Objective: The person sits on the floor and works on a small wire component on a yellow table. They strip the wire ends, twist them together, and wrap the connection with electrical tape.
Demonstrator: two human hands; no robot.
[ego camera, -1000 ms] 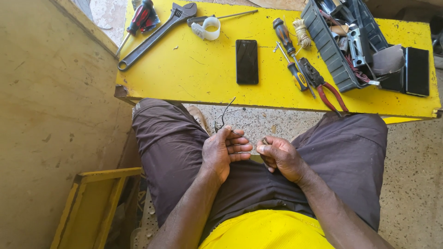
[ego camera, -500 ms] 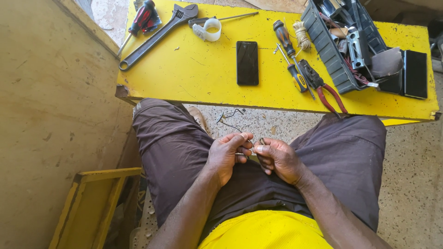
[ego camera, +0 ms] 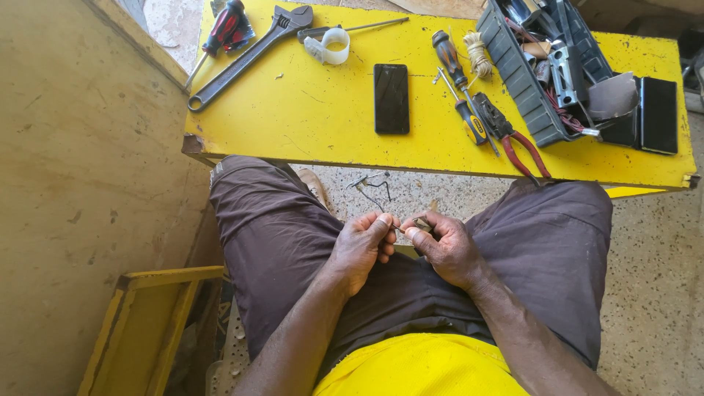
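Note:
My left hand point(ego camera: 363, 246) and my right hand point(ego camera: 444, 246) meet over my lap, fingertips nearly touching. Between them they pinch a small part with thin dark wires point(ego camera: 370, 187) that stick up and away toward the table edge. The left thumb and forefinger grip the wire end; the right fingers hold a small pale piece point(ego camera: 421, 224). Both hands sit just in front of the yellow table point(ego camera: 308, 110).
On the table lie a black phone point(ego camera: 391, 98), a large adjustable wrench point(ego camera: 246, 59), a white tape roll point(ego camera: 334, 44), screwdrivers point(ego camera: 458, 84), red-handled pliers point(ego camera: 513, 139), a dark toolbox tray point(ego camera: 543, 66) and a black box point(ego camera: 658, 114). A yellow frame point(ego camera: 139, 323) stands at lower left beside a tan wall.
My hands have closed together and lifted slightly toward the table; the wires now poke up further between my knees.

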